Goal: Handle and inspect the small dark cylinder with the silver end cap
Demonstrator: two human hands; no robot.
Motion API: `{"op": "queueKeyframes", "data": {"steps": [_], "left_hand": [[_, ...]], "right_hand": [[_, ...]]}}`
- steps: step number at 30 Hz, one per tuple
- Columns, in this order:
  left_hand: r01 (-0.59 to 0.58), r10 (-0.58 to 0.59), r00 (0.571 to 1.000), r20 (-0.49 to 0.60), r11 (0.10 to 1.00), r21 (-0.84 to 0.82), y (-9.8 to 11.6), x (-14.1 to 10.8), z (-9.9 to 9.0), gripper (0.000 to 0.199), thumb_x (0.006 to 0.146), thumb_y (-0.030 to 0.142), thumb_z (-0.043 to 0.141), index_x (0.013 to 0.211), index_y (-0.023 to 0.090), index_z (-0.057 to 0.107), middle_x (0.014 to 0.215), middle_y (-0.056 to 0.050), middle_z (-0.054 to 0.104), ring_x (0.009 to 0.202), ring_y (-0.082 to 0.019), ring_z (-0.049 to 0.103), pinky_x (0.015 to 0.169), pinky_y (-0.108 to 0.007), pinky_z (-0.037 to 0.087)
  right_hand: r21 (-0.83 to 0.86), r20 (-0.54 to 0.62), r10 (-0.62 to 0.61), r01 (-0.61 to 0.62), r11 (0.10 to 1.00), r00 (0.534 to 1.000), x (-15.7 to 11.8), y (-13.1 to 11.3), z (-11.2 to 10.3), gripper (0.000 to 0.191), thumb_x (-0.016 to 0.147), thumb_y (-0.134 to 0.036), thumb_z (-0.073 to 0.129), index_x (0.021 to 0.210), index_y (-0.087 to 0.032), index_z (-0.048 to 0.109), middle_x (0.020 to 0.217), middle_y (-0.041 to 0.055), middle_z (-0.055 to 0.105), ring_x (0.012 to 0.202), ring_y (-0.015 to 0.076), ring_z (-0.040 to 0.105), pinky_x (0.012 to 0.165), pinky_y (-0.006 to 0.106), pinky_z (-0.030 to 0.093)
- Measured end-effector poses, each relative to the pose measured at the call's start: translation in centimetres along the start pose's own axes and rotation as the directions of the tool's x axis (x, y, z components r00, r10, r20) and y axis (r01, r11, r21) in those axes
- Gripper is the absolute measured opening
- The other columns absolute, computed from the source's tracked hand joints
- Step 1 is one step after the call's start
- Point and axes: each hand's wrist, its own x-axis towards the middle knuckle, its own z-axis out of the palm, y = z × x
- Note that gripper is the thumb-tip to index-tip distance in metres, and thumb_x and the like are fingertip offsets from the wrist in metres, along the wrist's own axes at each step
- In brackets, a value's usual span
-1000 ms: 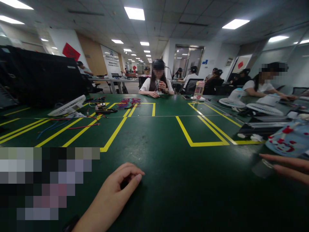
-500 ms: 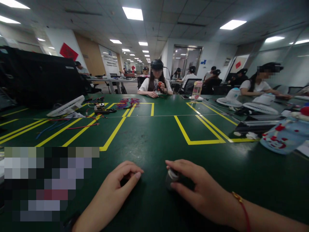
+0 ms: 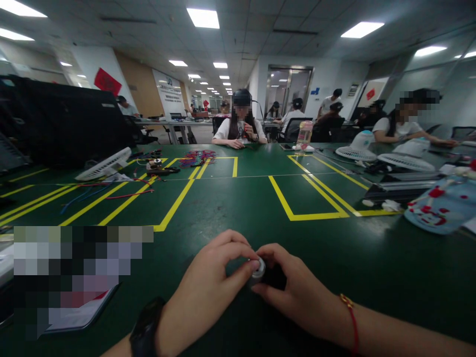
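Observation:
A small grey cylinder (image 3: 261, 270) with a round, metallic-looking rim stands on the green table between my hands; its exact kind is too small and too covered to make out. From the right, the fingers and thumb of my right hand (image 3: 303, 282) curve around its side. The thumb and forefinger of my left hand (image 3: 217, 275) are pinched together at its top. Whether they grip a separate small part there is hidden. My left wrist wears a black band, my right one a red cord.
Yellow tape (image 3: 320, 216) marks the green table. A phone-like device (image 3: 84, 317), partly blurred out, lies at the left. A blue decorated container (image 3: 433, 210) stands at the right. Fans (image 3: 355, 148), wires (image 3: 197, 158) and a pink bottle (image 3: 305, 133) are farther off. A person (image 3: 241, 124) sits opposite.
My left hand has moved right and forward, bringing its thumb and forefinger to the top of the cylinder. My right hand has shifted slightly left and stays around it.

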Motion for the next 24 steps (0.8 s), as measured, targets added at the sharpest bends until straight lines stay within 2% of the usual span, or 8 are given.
{"op": "queueKeyframes", "data": {"steps": [5, 10, 13, 17, 19, 21, 24], "left_hand": [[0.062, -0.064, 0.995, -0.082, 0.998, -0.025, -1.2, 0.0, -0.4, 0.011, 0.088, 0.025, 0.060, 0.087, 0.026, 0.071, 0.093, 0.000, 0.060, 0.090, -0.017, 0.058, 0.081, -0.029, 0.045], [0.062, -0.069, 0.996, 0.054, 0.991, 0.122, -3.3, -0.7, 1.4, 0.013, 0.084, 0.023, 0.065, 0.089, 0.032, 0.074, 0.101, 0.000, 0.061, 0.098, -0.021, 0.056, 0.086, -0.036, 0.044], [0.040, -0.061, 0.993, 0.098, 0.978, 0.203, -3.9, -0.9, 2.3, 0.015, 0.083, 0.025, 0.066, 0.091, 0.035, 0.074, 0.104, 0.000, 0.062, 0.100, -0.023, 0.056, 0.087, -0.040, 0.043], [0.078, -0.082, 0.996, 0.045, 0.993, 0.083, -4.1, -1.3, 1.4, 0.025, 0.088, 0.026, 0.059, 0.110, 0.036, 0.065, 0.112, 0.000, 0.059, 0.105, -0.021, 0.054, 0.093, -0.038, 0.043], [0.127, -0.127, 0.992, -0.001, 0.992, 0.018, -4.4, -1.9, 0.3, 0.027, 0.092, 0.030, 0.053, 0.118, 0.036, 0.059, 0.116, 0.001, 0.057, 0.105, -0.020, 0.055, 0.094, -0.037, 0.043], [0.189, -0.190, 0.981, -0.030, 0.982, -0.012, -5.1, -2.8, -1.0, 0.027, 0.093, 0.036, 0.050, 0.120, 0.038, 0.055, 0.117, 0.001, 0.057, 0.103, -0.020, 0.056, 0.091, -0.036, 0.045], [0.302, -0.306, 0.951, -0.043, 0.950, -0.077, -6.5, -4.2, -2.3, 0.032, 0.091, 0.043, 0.050, 0.123, 0.037, 0.051, 0.115, 0.001, 0.059, 0.101, -0.021, 0.058, 0.088, -0.036, 0.047]], "right_hand": [[-0.040, -0.020, 0.020, -0.021, 0.999, 1.000, -0.6, 0.1, -1.2, 0.033, 0.077, -0.019, 0.061, 0.107, -0.024, 0.048, 0.096, -0.0045, 0.057, 0.083, 0.0063, 0.054, 0.073, 0.019, 0.044], [-0.053, -0.020, 0.018, -0.019, 0.998, 1.000, -0.8, 0.7, -1.4, 0.035, 0.075, -0.016, 0.060, 0.106, -0.023, 0.047, 0.094, -0.0047, 0.057, 0.082, 0.0065, 0.055, 0.072, 0.018, 0.045], [-0.090, -0.046, -0.004, 0.000, 0.996, 0.999, -0.8, 0.7, -0.9, 0.045, 0.074, -0.016, 0.061, 0.114, -0.026, 0.043, 0.100, -0.0043, 0.057, 0.087, 0.0071, 0.055, 0.077, 0.019, 0.046], [-0.161, -0.100, -0.060, 0.043, 0.986, 0.993, -0.9, 0.9, -1.6, 0.049, 0.077, -0.021, 0.060, 0.121, -0.030, 0.041, 0.109, -0.0025, 0.056, 0.093, 0.0091, 0.055, 0.084, 0.022, 0.048], [-0.224, -0.198, -0.072, 0.026, 0.974, 0.978, -1.5, 1.7, -3.5, 0.046, 0.080, -0.027, 0.060, 0.122, -0.029, 0.041, 0.111, 0.0002, 0.055, 0.096, 0.0118, 0.056, 0.086, 0.025, 0.049], [-0.292, -0.347, -0.053, -0.055, 0.955, 0.936, -3.0, 3.4, -6.7, 0.047, 0.080, -0.038, 0.061, 0.121, -0.026, 0.041, 0.112, 0.0041, 0.055, 0.098, 0.0158, 0.057, 0.085, 0.029, 0.050], [-0.377, -0.580, 0.045, -0.318, 0.870, 0.813, -7.0, 7.6, -13.0, 0.054, 0.075, -0.052, 0.062, 0.118, -0.025, 0.044, 0.108, 0.0100, 0.056, 0.090, 0.0212, 0.059, 0.073, 0.032, 0.053]]}}
